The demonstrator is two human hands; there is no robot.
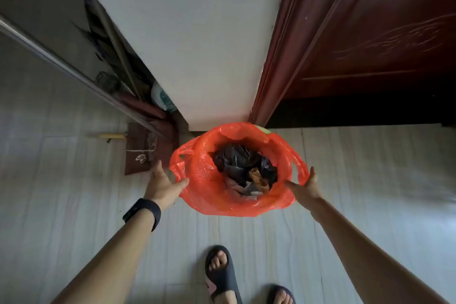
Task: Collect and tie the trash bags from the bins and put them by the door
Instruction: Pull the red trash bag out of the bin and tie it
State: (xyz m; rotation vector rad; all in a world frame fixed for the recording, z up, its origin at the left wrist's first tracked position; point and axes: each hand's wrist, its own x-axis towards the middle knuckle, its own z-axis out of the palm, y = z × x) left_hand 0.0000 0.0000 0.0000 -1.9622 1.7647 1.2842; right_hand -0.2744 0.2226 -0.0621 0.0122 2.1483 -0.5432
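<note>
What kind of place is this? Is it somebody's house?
Probably a hallway inside a home. There is a dark red wooden door, a pale tiled floor, an orange trash bag of rubbish near the door, and the person wears slippers.

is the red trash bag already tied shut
No: the mouth of the red trash bag gapes wide open, with crumpled black plastic showing inside.

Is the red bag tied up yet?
No, open: the red bag gapes wide at its mouth, with black plastic rubbish showing inside.
</note>
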